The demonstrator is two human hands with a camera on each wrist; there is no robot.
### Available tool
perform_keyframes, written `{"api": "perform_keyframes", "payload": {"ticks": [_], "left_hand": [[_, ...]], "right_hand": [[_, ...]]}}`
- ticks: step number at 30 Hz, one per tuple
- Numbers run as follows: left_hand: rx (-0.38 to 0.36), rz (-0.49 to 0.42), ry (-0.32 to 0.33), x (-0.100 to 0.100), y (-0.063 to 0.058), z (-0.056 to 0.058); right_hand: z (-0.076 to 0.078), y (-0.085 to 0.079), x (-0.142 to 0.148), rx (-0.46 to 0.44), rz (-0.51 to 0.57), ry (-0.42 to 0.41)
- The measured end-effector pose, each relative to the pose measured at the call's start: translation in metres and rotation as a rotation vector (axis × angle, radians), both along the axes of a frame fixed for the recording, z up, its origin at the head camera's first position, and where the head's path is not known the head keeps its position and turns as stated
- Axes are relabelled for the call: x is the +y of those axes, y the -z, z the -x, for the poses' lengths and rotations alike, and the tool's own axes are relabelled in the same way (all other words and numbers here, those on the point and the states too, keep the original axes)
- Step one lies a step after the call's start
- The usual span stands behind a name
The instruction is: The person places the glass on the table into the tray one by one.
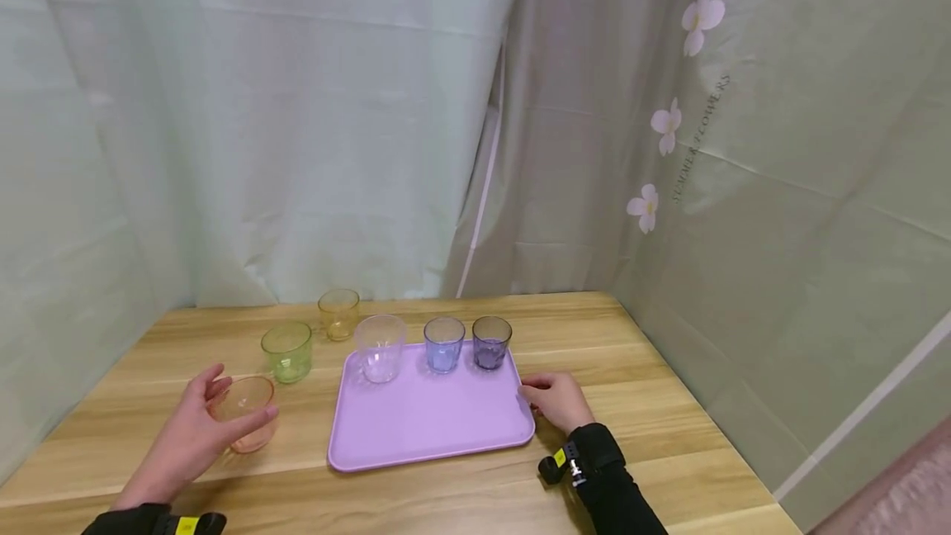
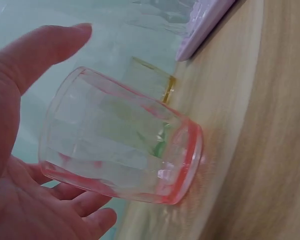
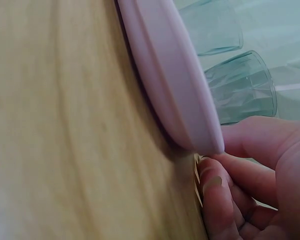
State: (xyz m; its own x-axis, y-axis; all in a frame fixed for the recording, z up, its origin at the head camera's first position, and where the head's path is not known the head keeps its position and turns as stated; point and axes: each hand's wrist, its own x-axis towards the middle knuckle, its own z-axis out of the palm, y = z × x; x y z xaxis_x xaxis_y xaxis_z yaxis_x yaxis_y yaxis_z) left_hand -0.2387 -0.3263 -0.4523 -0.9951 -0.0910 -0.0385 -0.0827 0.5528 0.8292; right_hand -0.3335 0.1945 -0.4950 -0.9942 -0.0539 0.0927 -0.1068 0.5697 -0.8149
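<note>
My left hand (image 1: 195,428) spreads thumb and fingers around a pink-orange glass (image 1: 254,417) standing upright on the table. In the left wrist view a gap separates the thumb (image 2: 65,42) from the glass wall; whether the fingers behind touch it I cannot tell. My right hand (image 1: 559,400) pinches the right edge of a lilac tray (image 1: 431,423), thumb above and fingers beneath the rim (image 3: 210,135). On the tray's back part stand a clear pinkish glass (image 1: 381,353), a blue glass (image 1: 444,347) and a dark purple glass (image 1: 491,345), all upright.
A green glass (image 1: 287,353) stands behind the pink-orange one, left of the tray. Farther back is a yellow glass (image 1: 339,316). The wooden table (image 1: 631,403) ends at curtains (image 1: 334,147) at the back and both sides.
</note>
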Motion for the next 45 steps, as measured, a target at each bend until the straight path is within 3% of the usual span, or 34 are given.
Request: {"api": "perform_keyframes", "payload": {"ticks": [6, 15, 20, 29, 45], "left_hand": [[-0.009, -0.007, 0.013, -0.001, 0.01, -0.001], [-0.041, -0.027, 0.0, 0.0, 0.012, 0.002], [-0.077, 0.014, -0.02, -0.001, 0.013, 0.002], [-0.064, 0.042, 0.012, -0.006, 0.02, 0.001], [-0.06, 0.049, 0.012, 0.0, 0.017, 0.002]], "right_hand": [[0.002, 0.004, 0.001, -0.007, -0.001, -0.008], [0.003, 0.002, 0.001, -0.016, -0.006, 0.008], [0.0, -0.001, 0.0, -0.006, -0.007, 0.012], [-0.004, -0.005, -0.002, -0.008, -0.009, 0.014], [0.003, 0.001, 0.001, -0.009, -0.008, 0.001]]}}
